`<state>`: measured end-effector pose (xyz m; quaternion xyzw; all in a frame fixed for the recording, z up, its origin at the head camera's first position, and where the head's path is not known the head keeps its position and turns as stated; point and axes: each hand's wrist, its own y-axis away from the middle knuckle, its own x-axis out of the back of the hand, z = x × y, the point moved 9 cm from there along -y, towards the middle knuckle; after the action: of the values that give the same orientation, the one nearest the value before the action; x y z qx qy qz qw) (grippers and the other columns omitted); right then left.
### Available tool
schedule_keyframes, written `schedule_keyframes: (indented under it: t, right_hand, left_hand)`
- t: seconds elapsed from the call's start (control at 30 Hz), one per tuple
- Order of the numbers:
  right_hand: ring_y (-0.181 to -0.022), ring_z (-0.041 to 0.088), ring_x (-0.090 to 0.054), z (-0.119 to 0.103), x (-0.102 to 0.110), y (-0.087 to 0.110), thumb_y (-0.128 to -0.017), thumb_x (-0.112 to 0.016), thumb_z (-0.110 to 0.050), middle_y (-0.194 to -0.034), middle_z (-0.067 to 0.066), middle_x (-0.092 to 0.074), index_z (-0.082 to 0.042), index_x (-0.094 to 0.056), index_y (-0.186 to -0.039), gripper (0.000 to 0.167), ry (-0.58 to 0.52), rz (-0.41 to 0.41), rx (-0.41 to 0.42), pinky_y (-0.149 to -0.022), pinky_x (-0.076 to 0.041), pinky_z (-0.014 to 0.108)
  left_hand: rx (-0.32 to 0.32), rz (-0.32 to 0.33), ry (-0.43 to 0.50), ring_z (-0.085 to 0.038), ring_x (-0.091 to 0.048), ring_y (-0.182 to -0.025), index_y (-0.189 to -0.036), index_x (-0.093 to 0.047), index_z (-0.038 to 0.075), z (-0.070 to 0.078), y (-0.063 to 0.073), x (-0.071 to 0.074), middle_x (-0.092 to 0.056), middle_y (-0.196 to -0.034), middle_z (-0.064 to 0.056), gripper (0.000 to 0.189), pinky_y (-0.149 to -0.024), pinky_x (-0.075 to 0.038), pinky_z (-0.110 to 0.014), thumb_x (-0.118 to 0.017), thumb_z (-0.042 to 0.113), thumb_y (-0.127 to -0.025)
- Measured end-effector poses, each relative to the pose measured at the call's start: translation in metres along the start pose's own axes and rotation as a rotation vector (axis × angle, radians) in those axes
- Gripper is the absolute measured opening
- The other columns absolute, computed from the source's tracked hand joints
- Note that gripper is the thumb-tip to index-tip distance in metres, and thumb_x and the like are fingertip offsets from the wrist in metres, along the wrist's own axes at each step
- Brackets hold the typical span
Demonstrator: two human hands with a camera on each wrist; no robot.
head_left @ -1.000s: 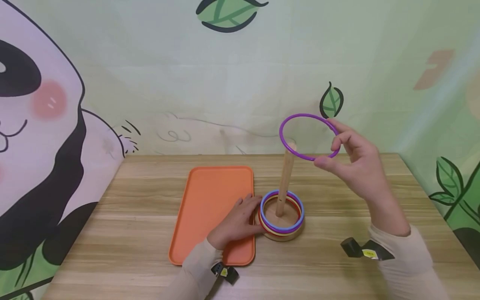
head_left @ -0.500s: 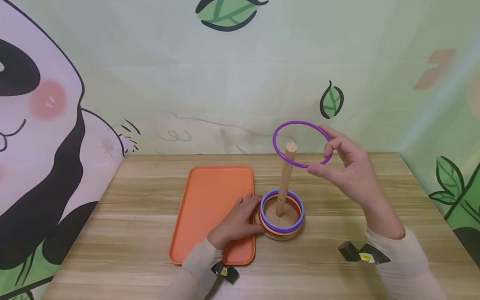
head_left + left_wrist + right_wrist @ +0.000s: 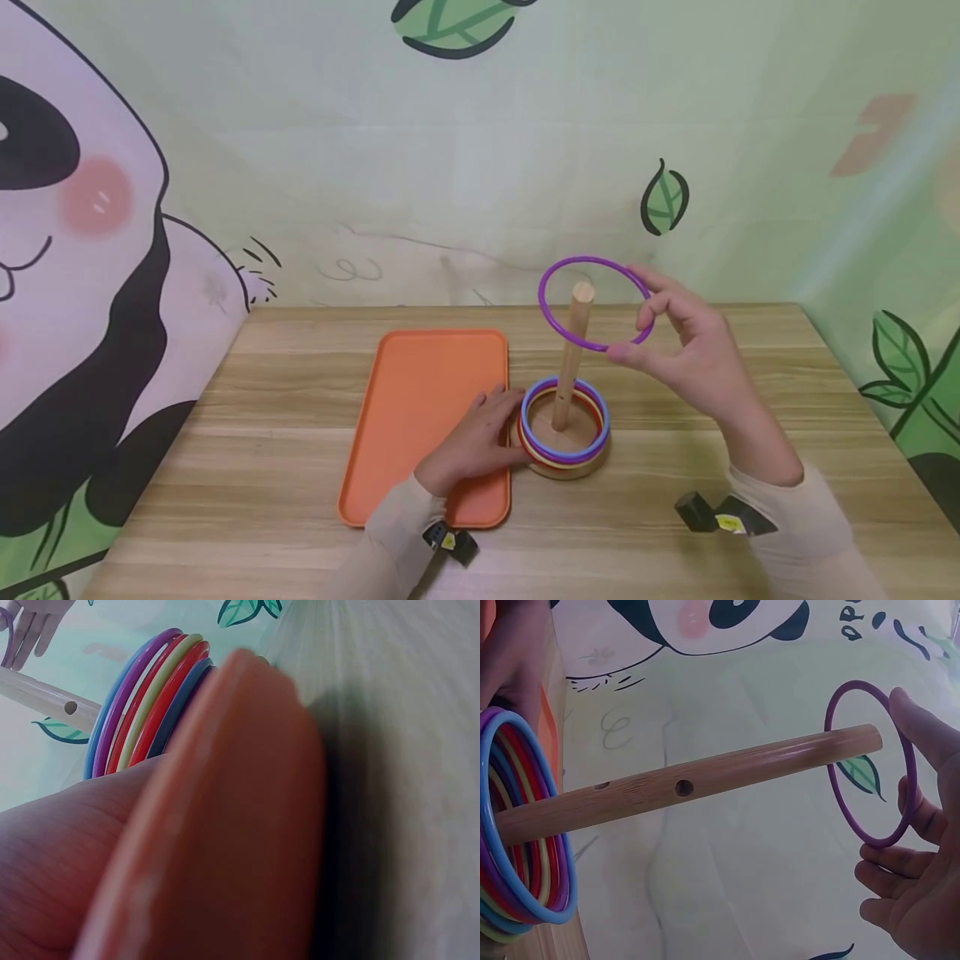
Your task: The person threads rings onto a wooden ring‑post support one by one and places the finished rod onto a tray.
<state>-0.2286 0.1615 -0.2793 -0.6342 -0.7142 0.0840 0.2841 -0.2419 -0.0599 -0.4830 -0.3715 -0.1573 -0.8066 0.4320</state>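
My right hand (image 3: pixel 682 358) pinches a thin purple ring (image 3: pixel 541 293) at its right side. That ring encircles the top of an upright wooden peg (image 3: pixel 572 358); in the right wrist view the peg's tip pokes through it. Around the peg's foot lies a stack of rings (image 3: pixel 570 877) in blue, purple, red, yellow and other colors, on a round wooden base (image 3: pixel 567 473). My left hand (image 3: pixel 468 446) lies over the orange tray's right side, thumb and index fingertip against the left of the stack and base, other fingers stretched out.
The orange tray (image 3: pixel 420 392) lies flat left of the ring stand, its right edge close to the base. Both stand on a wood-grain table (image 3: pixel 285 417). Behind it rises a wall cloth (image 3: pixel 480 150) printed with a panda and leaves.
The right hand has brought the purple ring left and down, from above and right of the peg to around its top. The left hand and the stack have stayed put.
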Motion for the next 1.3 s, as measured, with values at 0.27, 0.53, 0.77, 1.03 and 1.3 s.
schedule_keyframes:
  t: [0.27, 0.53, 0.77, 1.03, 1.3]
  right_hand:
    - [-0.145, 0.037, -0.049, -0.001, -0.003, 0.005, -0.073, -0.093, 0.005, -0.151, 0.016, -0.059, -0.008, -0.061, -0.082, 0.036, 0.091, -0.011, 0.034, -0.121, -0.036, 0.048]
    - [-0.143, 0.037, -0.051, 0.004, -0.006, 0.011, -0.072, -0.096, -0.001, -0.151, 0.012, -0.059, -0.013, -0.063, -0.079, 0.035, 0.181, -0.035, 0.028, -0.115, -0.042, 0.048]
    - [-0.142, 0.045, -0.049, 0.009, -0.01, 0.016, -0.073, -0.096, -0.005, -0.151, 0.014, -0.058, -0.015, -0.063, -0.077, 0.035, 0.194, -0.063, 0.017, -0.11, -0.037, 0.07]
    - [-0.142, 0.044, -0.05, 0.014, -0.014, 0.021, -0.073, -0.097, -0.006, -0.151, 0.014, -0.059, -0.018, -0.064, -0.078, 0.035, 0.208, -0.09, 0.024, -0.111, -0.038, 0.069]
    - [-0.141, 0.045, -0.05, 0.02, -0.018, 0.025, -0.072, -0.098, -0.008, -0.151, 0.013, -0.059, -0.021, -0.065, -0.076, 0.036, 0.219, -0.104, 0.027, -0.111, -0.038, 0.07]
  left_hand:
    - [-0.001, -0.002, -0.012, -0.043, -0.023, -0.158, -0.16, -0.043, 0.009, 0.0, 0.0, 0.0, -0.046, -0.162, -0.013, 0.088, -0.128, -0.008, -0.06, -0.083, 0.044, -0.09]
    - [0.007, -0.008, -0.002, -0.042, -0.022, -0.159, -0.161, -0.043, 0.009, 0.0, 0.0, -0.001, -0.045, -0.163, -0.014, 0.088, -0.129, -0.008, -0.059, -0.083, 0.044, -0.09]
    - [0.005, -0.003, -0.01, -0.042, -0.022, -0.158, -0.161, -0.043, 0.008, 0.001, 0.001, 0.001, -0.045, -0.163, -0.015, 0.088, -0.128, -0.009, -0.059, -0.083, 0.042, -0.09]
    - [0.01, -0.005, -0.019, -0.041, -0.021, -0.159, -0.161, -0.042, 0.009, 0.001, 0.001, 0.0, -0.044, -0.164, -0.014, 0.088, -0.129, -0.008, -0.058, -0.082, 0.044, -0.091]
    - [0.01, -0.003, -0.017, -0.041, -0.021, -0.159, -0.161, -0.042, 0.01, -0.001, 0.0, 0.0, -0.044, -0.164, -0.014, 0.088, -0.129, -0.009, -0.059, -0.082, 0.046, -0.091]
